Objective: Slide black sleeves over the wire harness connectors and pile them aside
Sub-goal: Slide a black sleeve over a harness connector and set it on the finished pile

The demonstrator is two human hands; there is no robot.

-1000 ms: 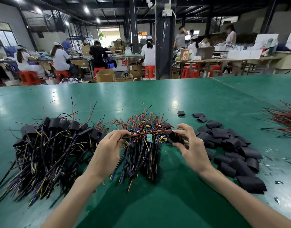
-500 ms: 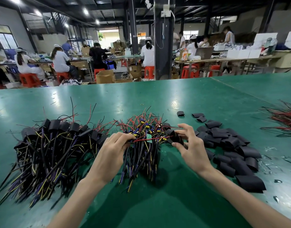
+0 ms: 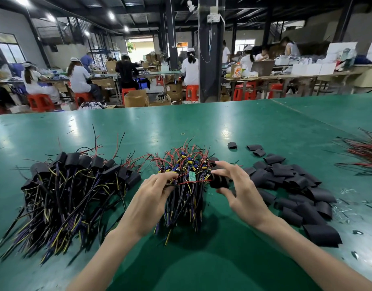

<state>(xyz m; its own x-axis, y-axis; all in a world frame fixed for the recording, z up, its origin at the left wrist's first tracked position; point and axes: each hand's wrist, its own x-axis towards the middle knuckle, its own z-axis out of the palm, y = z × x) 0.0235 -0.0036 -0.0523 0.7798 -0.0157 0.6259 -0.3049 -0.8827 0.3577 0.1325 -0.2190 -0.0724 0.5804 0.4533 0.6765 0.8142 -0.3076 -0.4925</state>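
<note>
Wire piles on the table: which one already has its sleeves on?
The left pile, beside the left hand: black sleeves cap its far ends. The middle pile shows bare blue and yellow connectors.

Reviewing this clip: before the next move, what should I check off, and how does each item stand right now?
1. Left hand grips the held harness: ok.
2. Right hand pinches a black sleeve: ok.
3. Harness wire reaches the sleeve: ok.
4. Connector seated inside the sleeve: cannot tell.
5. Finished pile lies to the left for drop-off: ok.
6. Loose sleeves lie beside the right hand: ok.
</note>
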